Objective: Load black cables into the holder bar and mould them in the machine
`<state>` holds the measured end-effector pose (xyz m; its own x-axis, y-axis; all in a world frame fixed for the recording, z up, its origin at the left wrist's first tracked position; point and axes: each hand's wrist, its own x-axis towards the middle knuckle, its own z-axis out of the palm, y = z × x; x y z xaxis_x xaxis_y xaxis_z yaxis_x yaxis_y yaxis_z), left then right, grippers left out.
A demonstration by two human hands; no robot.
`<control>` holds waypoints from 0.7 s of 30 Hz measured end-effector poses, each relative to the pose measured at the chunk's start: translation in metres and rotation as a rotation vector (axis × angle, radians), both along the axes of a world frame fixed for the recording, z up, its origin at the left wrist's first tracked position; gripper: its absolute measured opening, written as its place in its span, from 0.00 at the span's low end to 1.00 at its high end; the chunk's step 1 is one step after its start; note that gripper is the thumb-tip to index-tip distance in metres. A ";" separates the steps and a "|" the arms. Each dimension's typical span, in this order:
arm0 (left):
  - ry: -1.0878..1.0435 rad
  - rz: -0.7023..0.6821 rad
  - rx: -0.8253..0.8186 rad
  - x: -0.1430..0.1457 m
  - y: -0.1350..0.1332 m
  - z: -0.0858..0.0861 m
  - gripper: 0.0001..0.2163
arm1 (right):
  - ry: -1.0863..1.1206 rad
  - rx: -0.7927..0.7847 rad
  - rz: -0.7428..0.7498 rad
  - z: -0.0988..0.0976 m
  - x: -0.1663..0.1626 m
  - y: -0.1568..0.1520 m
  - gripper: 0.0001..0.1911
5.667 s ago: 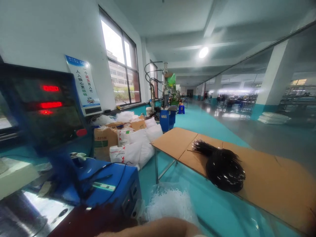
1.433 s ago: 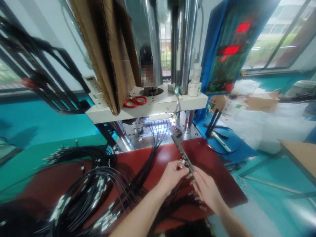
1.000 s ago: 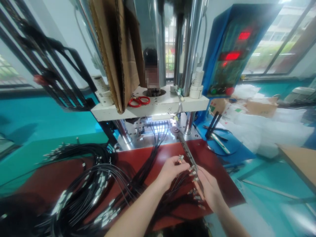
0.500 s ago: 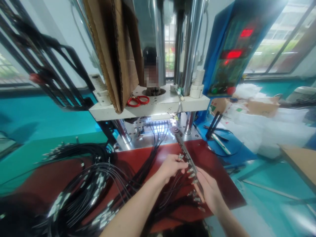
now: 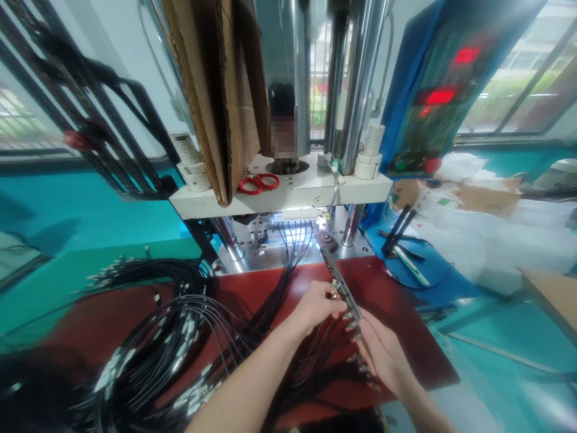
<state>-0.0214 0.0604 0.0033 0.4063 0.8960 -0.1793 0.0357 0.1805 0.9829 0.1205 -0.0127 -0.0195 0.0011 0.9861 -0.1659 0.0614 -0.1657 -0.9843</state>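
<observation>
My right hand (image 5: 381,343) is closed along the near part of a long, narrow metal bar (image 5: 339,282) that tilts up and away from me. Small metal cable ends line the bar's left side. On that side my left hand (image 5: 319,307) pinches a small metal cable connector (image 5: 333,290) against the bar. Thin black cables (image 5: 315,346) hang below my fingers toward the red table. The bar's far end lies near the lit plate of a press. My palm and fingers hide part of the bar's near end.
A press with a white plate (image 5: 288,201) stands ahead, red-handled scissors (image 5: 259,183) on top. Several black cables run into its lit opening. Coiled black cables (image 5: 166,337) lie on the red table (image 5: 396,313) at left. A blue surface (image 5: 444,282) with tools is at right.
My left hand has brought the connector from just beside the bar onto it. The whole view has shifted slightly; my right hand keeps its hold on the bar.
</observation>
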 end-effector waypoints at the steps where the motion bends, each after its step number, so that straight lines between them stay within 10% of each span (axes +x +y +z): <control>1: -0.005 0.016 -0.001 -0.001 -0.001 0.000 0.05 | 0.017 -0.007 -0.011 0.000 -0.001 0.000 0.28; 11: -0.159 0.107 -0.127 -0.017 -0.003 -0.010 0.07 | 0.022 -0.043 -0.151 0.003 0.002 -0.004 0.31; 21: 0.168 0.147 0.336 -0.011 -0.013 -0.004 0.05 | 0.022 0.005 -0.076 0.005 0.005 -0.003 0.32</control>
